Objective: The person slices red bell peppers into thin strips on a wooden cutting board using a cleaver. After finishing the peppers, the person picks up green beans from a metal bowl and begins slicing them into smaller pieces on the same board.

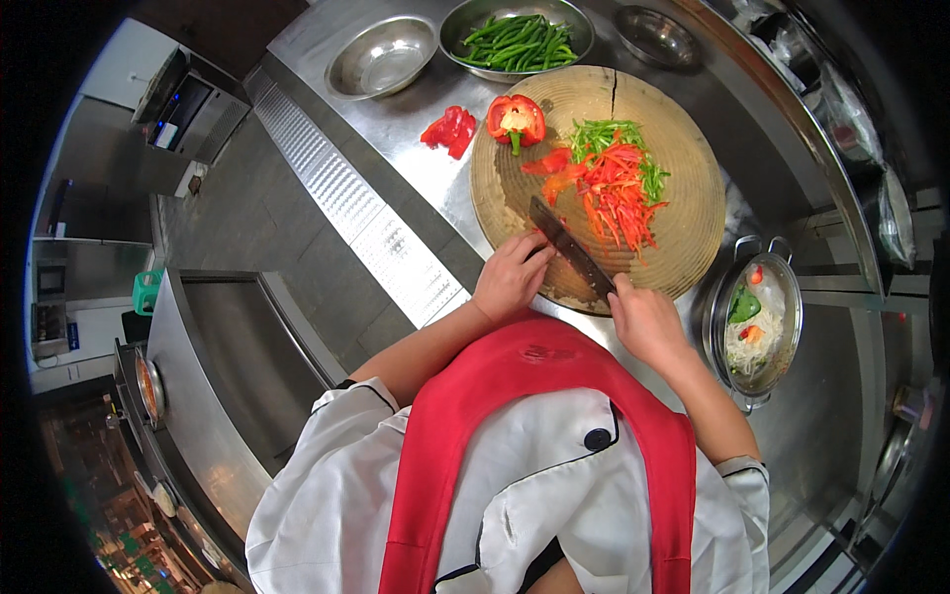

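A round wooden chopping block [683,245] lies before me. On its near part my right hand [644,315] grips the handle of a kitchen knife [571,249], its dark blade slanting up and left. My left hand [514,271] rests at the blade's left side, fingers bent over a bit of red pepper, mostly hidden under them. Beyond the blade lie shredded red pepper [620,193] and shredded green pepper [605,136], with larger red pieces [553,161] at their left. A cut red bell pepper with its green stem [516,121] sits at the block's upper left edge.
Red pepper pieces [450,132] lie on the steel table [427,174]. Beyond stand an empty steel bowl [382,58], a bowl of green peppers [519,43] and another steel bowl [656,37]. A steel pot with food scraps [755,327] stands right of the block.
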Tool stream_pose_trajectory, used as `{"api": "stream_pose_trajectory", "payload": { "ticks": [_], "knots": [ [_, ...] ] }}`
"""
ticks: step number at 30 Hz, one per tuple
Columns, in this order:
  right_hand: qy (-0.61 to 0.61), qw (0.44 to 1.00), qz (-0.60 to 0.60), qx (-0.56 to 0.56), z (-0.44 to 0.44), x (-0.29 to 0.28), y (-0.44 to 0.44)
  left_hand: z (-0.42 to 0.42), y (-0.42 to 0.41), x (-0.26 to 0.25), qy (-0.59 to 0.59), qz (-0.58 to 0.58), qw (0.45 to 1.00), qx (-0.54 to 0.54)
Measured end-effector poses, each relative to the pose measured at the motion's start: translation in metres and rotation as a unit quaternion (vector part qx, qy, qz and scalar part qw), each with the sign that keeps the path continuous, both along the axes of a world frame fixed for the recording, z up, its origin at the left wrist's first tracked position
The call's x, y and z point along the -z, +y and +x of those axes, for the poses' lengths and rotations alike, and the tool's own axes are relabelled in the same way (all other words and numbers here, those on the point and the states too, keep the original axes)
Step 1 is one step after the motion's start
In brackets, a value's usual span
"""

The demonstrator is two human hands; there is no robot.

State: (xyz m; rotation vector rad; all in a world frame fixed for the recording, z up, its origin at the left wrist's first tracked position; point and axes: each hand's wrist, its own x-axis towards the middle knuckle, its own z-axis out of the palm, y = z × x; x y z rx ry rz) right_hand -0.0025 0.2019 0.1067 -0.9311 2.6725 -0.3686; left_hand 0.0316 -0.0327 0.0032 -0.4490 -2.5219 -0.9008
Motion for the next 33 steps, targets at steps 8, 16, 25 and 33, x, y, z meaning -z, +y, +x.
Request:
{"api": "stream_pose_trajectory", "payload": {
  "ticks": [8, 16, 25, 33],
  "knots": [
    [-0.05, 0.997, -0.017, 0.049, -0.006, 0.016, -0.015, -0.001, 0.0, 0.004, 0.008, 0.008, 1.0, -0.003],
    [-0.06, 0.991, -0.09, 0.08, -0.014, 0.021, 0.014, 0.001, -0.001, 0.002, 0.0, 0.015, 1.0, -0.006],
    [-0.012, 0.999, -0.025, 0.016, -0.002, 0.003, 0.002, 0.001, 0.0, 0.0, -0.011, 0.006, 1.0, -0.011],
    [0.004, 1.0, -0.022, -0.001, 0.001, -0.001, 0.002, 0.001, -0.001, 0.005, -0.01, 0.004, 1.0, -0.017]
  ]
}}
